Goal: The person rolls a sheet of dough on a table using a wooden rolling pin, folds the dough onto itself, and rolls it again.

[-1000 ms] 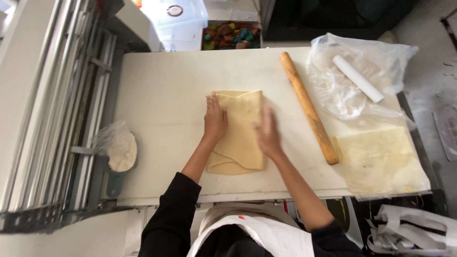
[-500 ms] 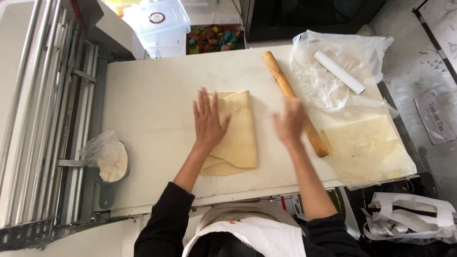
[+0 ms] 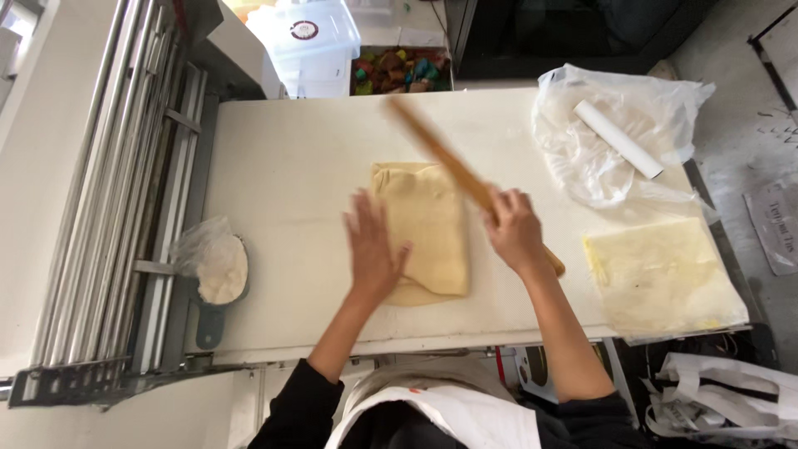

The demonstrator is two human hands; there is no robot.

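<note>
Starting far off to the left of your left hand [image 3: 374,249], a small scoop of flour wrapped in clear plastic [image 3: 214,266] sat beside the metal rails [image 3: 108,208] at the table's [image 3: 291,166] edge. Your left hand lay flat with its fingers spread, its palm pressing the lower left part of the folded slab of dough [image 3: 428,229], which rested on the table between your two hands. Just to the right of the dough, your right hand [image 3: 514,229] was wrapped tight round the wooden rolling pin [image 3: 453,166], which slanted up and away from that hand across the dough's upper right corner; the pin was blurred, so you could not tell whether it touched the dough. Beyond your right hand and further from you lay a crumpled clear plastic bag [image 3: 607,133] with a white roll [image 3: 619,140] on it. Right of that hand and nearer you, a pale flat sheet of dough under plastic [image 3: 665,274] lay at the table's corner.
</note>
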